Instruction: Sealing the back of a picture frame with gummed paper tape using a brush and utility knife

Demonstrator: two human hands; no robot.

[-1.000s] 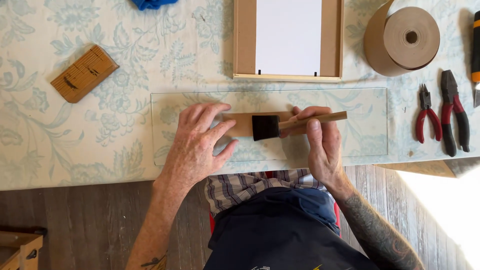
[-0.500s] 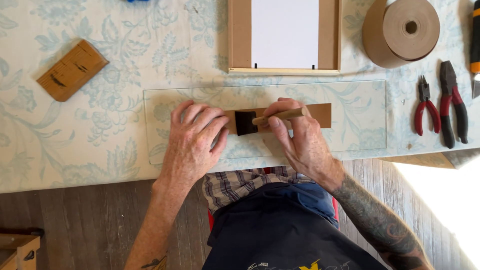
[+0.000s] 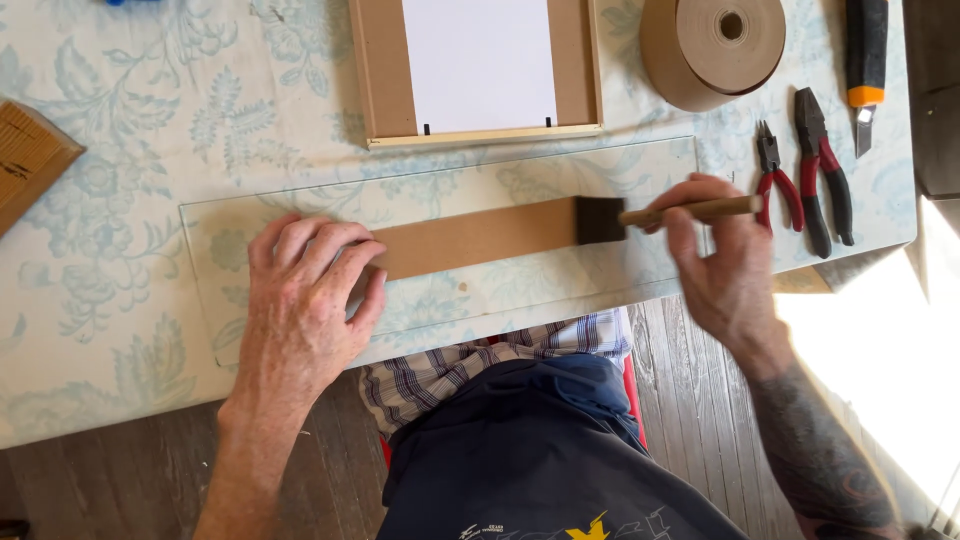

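Observation:
A strip of brown paper tape lies flat on a clear glass pane over a floral tablecloth. My left hand presses flat on the strip's left end, fingers spread. My right hand grips the wooden handle of a black foam brush, whose head rests on the strip's right end.
A wooden frame with a white sheet lies just beyond the pane. A roll of brown tape sits at the back right, two red-handled pliers and a utility knife right of it. A wooden block is at the far left.
My right hand has drawn the foam brush to the right along the strip, which now shows at much greater length. My left hand stays pressed on the left end.

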